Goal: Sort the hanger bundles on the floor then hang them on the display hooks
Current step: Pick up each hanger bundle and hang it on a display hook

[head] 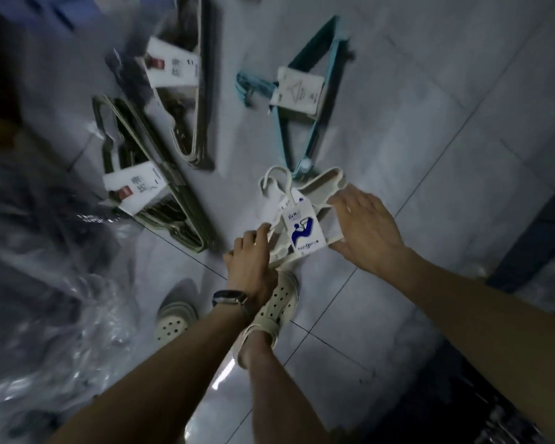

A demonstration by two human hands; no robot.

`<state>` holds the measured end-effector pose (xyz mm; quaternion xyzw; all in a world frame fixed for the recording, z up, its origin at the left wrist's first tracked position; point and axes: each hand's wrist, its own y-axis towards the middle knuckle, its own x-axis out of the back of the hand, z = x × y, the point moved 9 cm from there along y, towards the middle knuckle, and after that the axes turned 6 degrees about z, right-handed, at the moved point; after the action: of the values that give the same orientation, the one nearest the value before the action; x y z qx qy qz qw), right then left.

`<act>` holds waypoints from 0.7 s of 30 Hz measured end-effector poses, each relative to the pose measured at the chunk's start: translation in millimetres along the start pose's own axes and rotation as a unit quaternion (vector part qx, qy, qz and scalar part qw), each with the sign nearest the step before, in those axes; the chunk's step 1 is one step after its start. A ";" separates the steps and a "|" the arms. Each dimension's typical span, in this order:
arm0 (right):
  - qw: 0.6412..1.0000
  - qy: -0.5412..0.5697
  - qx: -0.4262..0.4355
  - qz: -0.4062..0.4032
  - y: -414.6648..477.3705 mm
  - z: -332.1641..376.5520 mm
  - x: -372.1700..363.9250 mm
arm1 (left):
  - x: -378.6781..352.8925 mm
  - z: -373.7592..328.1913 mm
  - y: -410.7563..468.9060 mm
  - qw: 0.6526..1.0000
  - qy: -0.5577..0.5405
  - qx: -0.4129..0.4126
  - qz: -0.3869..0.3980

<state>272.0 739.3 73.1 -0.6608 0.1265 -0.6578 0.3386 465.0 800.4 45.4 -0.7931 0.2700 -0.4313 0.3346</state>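
A white hanger bundle with a blue-and-white label lies low over the grey tiled floor in front of me. My left hand grips its near left end with curled fingers. My right hand holds its right side, fingers spread along the edge and thumb beneath. Further off on the floor lie a teal hanger bundle, an olive-green bundle and a beige-grey bundle, each with a white card label. No display hooks are in view.
Crumpled clear plastic wrap covers the floor at the left. My feet in pale perforated clogs stand just below the white bundle. A dark shelf or fixture base stands at the right edge.
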 end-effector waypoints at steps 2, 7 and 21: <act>0.998 0.050 -0.016 0.031 -41.5 1.3 34.3 | 35.0 -22.1 -44.2 1.000 0.004 -0.024 0.017; 0.982 0.171 -0.052 0.055 -149.8 8.0 140.1 | 145.4 -93.7 -154.5 0.993 0.035 -0.106 0.026; 0.926 0.142 -0.292 -0.193 -476.1 84.1 416.9 | 366.5 -282.3 -448.4 0.889 0.189 -0.418 0.008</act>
<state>262.7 859.2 700.1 -0.6416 0.2299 -0.7314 -0.0237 460.2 736.1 686.4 -0.7611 0.4895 -0.4176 -0.0818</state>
